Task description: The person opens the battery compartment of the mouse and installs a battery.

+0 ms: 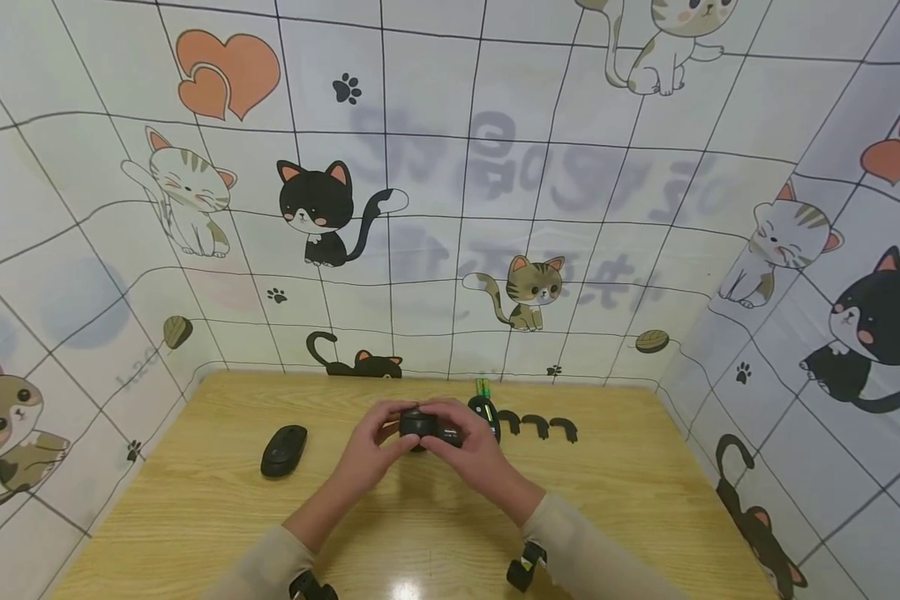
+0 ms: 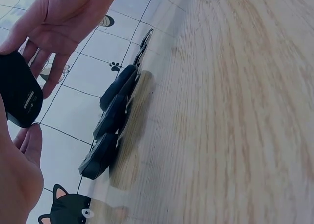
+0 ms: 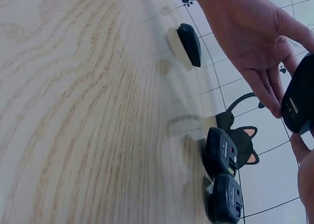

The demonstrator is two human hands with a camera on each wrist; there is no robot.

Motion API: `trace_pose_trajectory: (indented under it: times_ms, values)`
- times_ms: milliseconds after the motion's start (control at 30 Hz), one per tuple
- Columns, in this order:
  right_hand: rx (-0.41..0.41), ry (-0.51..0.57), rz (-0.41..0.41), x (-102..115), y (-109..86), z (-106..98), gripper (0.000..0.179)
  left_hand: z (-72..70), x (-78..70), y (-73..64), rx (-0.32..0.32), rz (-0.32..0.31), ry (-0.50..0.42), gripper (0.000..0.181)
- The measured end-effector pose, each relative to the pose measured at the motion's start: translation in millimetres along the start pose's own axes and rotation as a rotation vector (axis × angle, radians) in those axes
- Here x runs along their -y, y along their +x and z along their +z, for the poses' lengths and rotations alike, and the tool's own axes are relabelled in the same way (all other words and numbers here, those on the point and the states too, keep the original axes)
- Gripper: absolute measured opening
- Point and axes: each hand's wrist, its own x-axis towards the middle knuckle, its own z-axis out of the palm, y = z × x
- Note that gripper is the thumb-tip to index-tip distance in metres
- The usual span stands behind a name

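Observation:
My left hand [image 1: 376, 440] and right hand [image 1: 471, 437] hold a black computer mouse [image 1: 417, 422] between their fingertips, raised over the table. Thumbs are on the near side, fingers on the far side. In the left wrist view the held mouse [image 2: 22, 94] shows a flat face with small pale print; the left hand [image 2: 19, 175] grips one end and the right hand [image 2: 68, 25] the other. Just beyond the hands stands a row of black mice, partly hidden. One mouse [image 3: 221, 153] in the right wrist view lies underside up with a battery slot showing.
Another black mouse [image 1: 283, 451] lies on the wooden table [image 1: 607, 517] to the left. At the right of the row are several curved black covers [image 1: 536, 426], with green batteries [image 1: 483, 387] behind a mouse [image 1: 484, 414]. A cat-print cloth [image 1: 435, 250] encloses the back and sides.

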Motion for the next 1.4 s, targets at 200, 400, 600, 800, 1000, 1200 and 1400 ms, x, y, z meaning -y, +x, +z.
trace_pose_trajectory:
  times_ms: [200, 400, 600, 800, 1000, 1200, 1400]
  values:
    - [-0.003, 0.003, -0.065, 0.9, 0.6, -4.5, 0.045, 5.5, -2.4, -0.1, -0.005, -0.037, -0.02, 0.044]
    - [0.0, -0.038, -0.081, 2.2, 1.5, -9.2, 0.045, 9.5, -6.5, -0.3, -0.014, -0.072, -0.033, 0.045]
    - [-0.022, -0.007, -0.045, 1.1, -0.4, -10.9, 0.038, 14.6, -6.9, 2.1, -0.02, -0.009, 0.019, 0.041]
    - [-0.037, -0.033, 0.0, 1.9, -0.8, -11.0, 0.029, 18.9, -4.0, 3.2, -0.034, 0.044, 0.026, 0.037]
    - [-0.032, -0.055, -0.027, 1.5, 0.5, -10.6, 0.028, 18.4, -4.1, 1.5, -0.063, 0.099, 0.121, 0.041]
    - [-0.041, -0.057, -0.026, 0.0, 0.1, -10.6, 0.029, 18.3, -4.0, 1.8, -0.059, 0.131, 0.131, 0.042]
    - [-0.053, -0.053, 0.036, 1.2, 0.2, -11.9, 0.027, 19.0, -7.7, 2.0, -0.062, 0.106, 0.104, 0.043]
